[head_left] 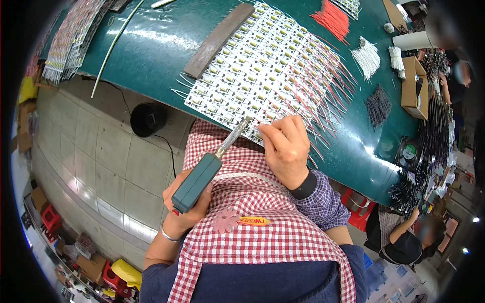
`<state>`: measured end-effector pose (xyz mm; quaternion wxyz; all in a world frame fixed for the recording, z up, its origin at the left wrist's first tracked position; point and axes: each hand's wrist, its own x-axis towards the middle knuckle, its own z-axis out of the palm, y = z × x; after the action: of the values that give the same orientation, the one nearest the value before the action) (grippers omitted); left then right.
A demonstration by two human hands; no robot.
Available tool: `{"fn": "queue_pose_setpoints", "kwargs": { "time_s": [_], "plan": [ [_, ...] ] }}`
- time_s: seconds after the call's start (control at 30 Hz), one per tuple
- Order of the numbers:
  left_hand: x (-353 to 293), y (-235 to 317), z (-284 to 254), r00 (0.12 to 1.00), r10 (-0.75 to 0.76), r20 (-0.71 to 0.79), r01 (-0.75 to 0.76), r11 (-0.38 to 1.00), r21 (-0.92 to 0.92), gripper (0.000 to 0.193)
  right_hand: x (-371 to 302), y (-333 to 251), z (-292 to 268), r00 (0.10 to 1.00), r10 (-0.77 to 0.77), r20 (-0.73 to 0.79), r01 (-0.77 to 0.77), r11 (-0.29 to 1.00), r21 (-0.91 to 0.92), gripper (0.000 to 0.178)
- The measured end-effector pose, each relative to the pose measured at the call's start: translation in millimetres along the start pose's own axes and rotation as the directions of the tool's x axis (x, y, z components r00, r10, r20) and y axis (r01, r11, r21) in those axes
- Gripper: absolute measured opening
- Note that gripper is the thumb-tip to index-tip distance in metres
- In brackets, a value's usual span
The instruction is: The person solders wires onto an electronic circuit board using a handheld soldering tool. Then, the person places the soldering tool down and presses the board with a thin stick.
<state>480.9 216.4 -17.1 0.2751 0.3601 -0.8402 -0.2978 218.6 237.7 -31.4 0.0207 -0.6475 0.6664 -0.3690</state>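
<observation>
My left hand [189, 199] is wrapped round the green handle of a soldering gun [198, 178]. Its metal tip touches or hovers just over the near edge of a white circuit board panel [217, 96]; which of the two I cannot tell. Small yellow and black components cover the panel in rows. At that same edge, close to the tip, my right hand [288, 149] is closed in a pinch on a thin red wire, mostly hidden by the fingers. Many red and white wires [328, 91] stick out along the panel's right side.
A dark flat bar [219, 40] lies on the panel's far left edge. Bundles of red wires [331, 20], white wires [366, 58] and black wires [379, 105] rest on the green table [146, 45]. A cardboard box [415, 88] stands at right. Co-workers sit beyond it.
</observation>
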Motion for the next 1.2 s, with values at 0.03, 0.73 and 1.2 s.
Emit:
{"fn": "queue_pose_setpoints", "kwargs": {
  "time_s": [0.03,0.73,1.2],
  "plan": [
    [-1.5,-0.9,-0.3,1.000,-0.001,-0.001,0.001,1.000,0.001,0.021,-0.7,-1.3,-0.4,1.000,-0.001,0.000,0.001,1.000,0.001,0.019],
    [-2.0,4.9,-2.2,0.992,-0.125,-0.029,0.119,0.978,-0.170,0.019,-2.4,-9.7,-0.6,0.998,-0.001,0.063,0.003,1.000,-0.025,0.018],
    [-5.7,7.2,-2.2,0.973,-0.229,0.011,0.227,0.956,-0.186,0.016,-2.9,-12.0,0.1,0.998,-0.009,0.069,0.012,0.999,-0.039,0.017]
  ]
}}
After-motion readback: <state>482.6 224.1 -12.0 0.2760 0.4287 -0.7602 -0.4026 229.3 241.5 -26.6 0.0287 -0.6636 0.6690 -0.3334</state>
